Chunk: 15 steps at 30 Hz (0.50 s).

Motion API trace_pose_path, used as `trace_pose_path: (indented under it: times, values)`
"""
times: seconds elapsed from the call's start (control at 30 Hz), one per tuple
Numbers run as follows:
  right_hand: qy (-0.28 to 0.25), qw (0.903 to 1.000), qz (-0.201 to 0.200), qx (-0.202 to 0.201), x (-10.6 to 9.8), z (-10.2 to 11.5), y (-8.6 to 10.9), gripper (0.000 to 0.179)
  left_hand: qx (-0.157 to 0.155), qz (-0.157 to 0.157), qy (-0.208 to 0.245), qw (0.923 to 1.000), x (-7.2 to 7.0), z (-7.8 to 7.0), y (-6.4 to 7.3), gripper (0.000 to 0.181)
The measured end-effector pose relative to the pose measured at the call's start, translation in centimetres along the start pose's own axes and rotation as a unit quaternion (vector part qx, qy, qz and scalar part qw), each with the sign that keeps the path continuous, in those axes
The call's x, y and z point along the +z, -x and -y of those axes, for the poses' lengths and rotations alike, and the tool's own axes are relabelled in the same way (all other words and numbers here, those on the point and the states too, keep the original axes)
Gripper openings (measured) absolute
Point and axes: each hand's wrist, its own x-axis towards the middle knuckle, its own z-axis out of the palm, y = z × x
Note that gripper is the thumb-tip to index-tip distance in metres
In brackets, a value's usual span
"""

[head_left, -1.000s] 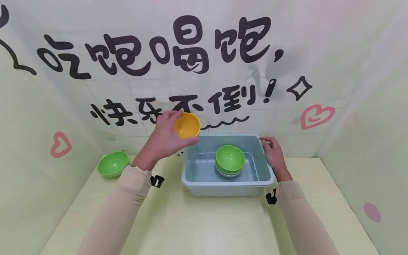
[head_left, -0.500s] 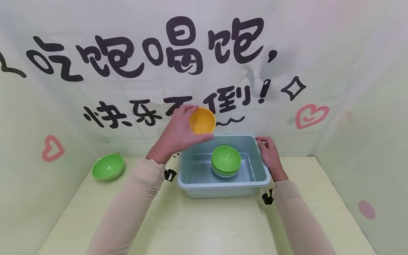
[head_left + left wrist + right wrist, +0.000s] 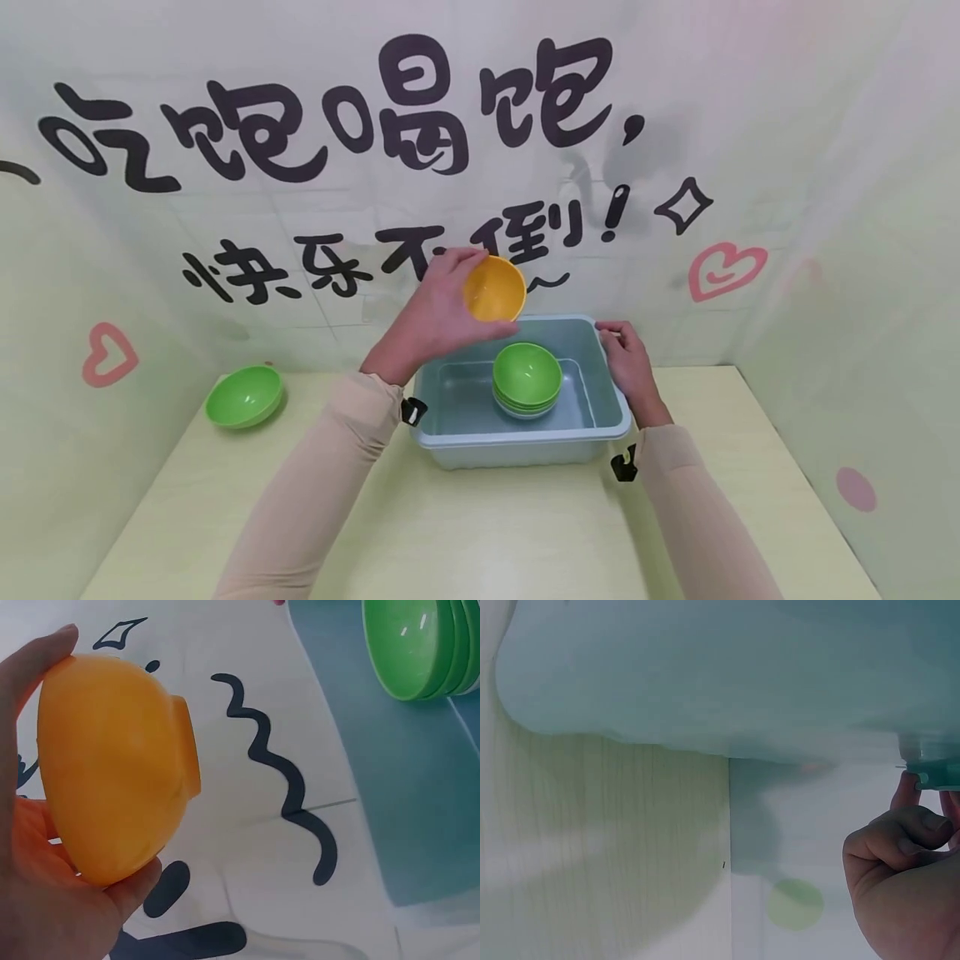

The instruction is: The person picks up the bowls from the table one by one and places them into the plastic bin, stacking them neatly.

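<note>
My left hand grips a small yellow bowl by its rim, with the thumb below and fingers above. The bowl is held tilted on its side, above the back left part of a blue-grey plastic basin. In the left wrist view the outside and foot of the yellow bowl show. Inside the basin stands a stack of green bowls, with a paler one at the bottom. My right hand holds the basin's right rim near the back corner; in the right wrist view the right hand has curled fingers at that edge.
A single green bowl sits on the pale wooden table at the far left. Behind the table hangs a white printed backdrop with black lettering, and similar sheets close off both sides.
My left hand has moved right with the yellow bowl, from left of the basin to over it. The right hand stays on the basin's rim. The head view has turned slightly right.
</note>
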Motion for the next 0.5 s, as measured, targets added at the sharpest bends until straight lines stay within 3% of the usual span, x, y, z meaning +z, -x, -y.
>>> trace_pose_path:
  times: [0.2, 0.5]
  values:
    - [0.002, 1.0, -0.002, -0.001, 0.0, -0.1, 0.0, 0.046, 0.019, -0.001, 0.002, 0.9998, 1.2, 0.4, -0.2, 0.11]
    - [0.005, 0.9999, -0.007, -0.008, 0.1, -0.3, 0.1, 0.045, 0.078, 0.009, 0.017, 0.9968, 2.9, 0.6, -0.9, 0.106]
